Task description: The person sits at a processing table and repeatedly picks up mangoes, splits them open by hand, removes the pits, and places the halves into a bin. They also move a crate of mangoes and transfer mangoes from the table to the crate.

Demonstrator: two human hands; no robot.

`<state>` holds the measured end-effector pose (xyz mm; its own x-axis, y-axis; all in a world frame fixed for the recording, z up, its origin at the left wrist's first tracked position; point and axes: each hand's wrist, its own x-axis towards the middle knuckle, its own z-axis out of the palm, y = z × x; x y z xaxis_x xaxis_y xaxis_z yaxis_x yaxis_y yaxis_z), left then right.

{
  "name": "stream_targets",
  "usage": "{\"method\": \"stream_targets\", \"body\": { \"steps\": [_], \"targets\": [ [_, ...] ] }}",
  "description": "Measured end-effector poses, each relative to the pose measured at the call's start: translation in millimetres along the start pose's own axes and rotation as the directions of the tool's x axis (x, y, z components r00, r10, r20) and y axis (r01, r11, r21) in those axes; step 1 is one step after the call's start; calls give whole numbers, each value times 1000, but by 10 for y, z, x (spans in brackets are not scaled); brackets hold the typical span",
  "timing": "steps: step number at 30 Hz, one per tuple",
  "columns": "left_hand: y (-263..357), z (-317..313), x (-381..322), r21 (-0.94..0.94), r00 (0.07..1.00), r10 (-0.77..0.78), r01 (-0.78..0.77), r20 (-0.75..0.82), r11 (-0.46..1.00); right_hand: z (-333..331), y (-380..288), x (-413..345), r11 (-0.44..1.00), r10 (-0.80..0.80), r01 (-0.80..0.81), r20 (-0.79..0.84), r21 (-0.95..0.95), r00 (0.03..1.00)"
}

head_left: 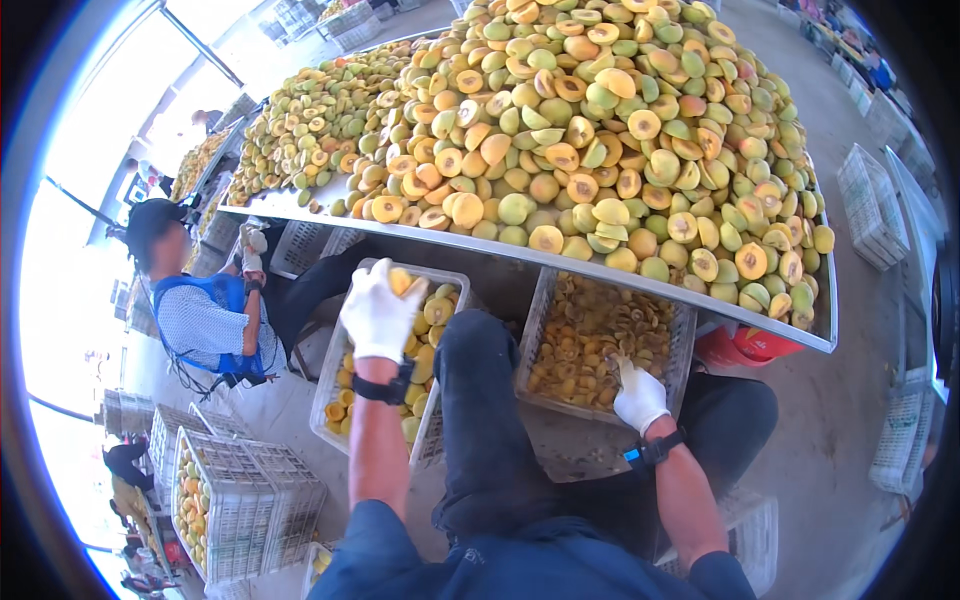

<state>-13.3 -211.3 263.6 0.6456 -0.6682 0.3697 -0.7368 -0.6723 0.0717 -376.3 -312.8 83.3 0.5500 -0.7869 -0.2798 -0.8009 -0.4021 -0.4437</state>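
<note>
My left hand [380,311], in a white glove, holds a yellow peach half [401,281] over a white plastic crate of peach halves [421,352]. Gloved too, my right hand [640,397] has a small, pale tool or piece between its fingers; what it is cannot be told. It is at the near right of a second crate [529,352], which holds brownish pits and scraps [592,337]. Beyond both crates a metal-edged table [525,251] carries a large heap of halved, green and yellow peaches [585,142].
A person in a blue vest [217,300] sits at the left. Stacked crates of fruit [247,502] stand at the lower left. A red bucket [750,346] is under the table's right end, and more crates [870,206] stand at the right. My knees flank the crate of scraps.
</note>
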Motion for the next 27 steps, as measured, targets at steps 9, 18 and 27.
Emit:
{"method": "stream_targets", "body": {
  "steps": [9, 18, 27],
  "targets": [
    [361, 905, 869, 44, 866, 459, -460, -200, 887, 200, 49, 55, 994, -85, 91, 118, -53, 989],
    [884, 1669, 1391, 277, 813, 533, -582, 234, 765, 262, 161, -9, 995, -78, 86, 154, -47, 985],
    [807, 573, 609, -903, 890, 187, 380, 416, 203, 226, 187, -66, 925, -258, 323, -296, 200, 920]
  ]
}}
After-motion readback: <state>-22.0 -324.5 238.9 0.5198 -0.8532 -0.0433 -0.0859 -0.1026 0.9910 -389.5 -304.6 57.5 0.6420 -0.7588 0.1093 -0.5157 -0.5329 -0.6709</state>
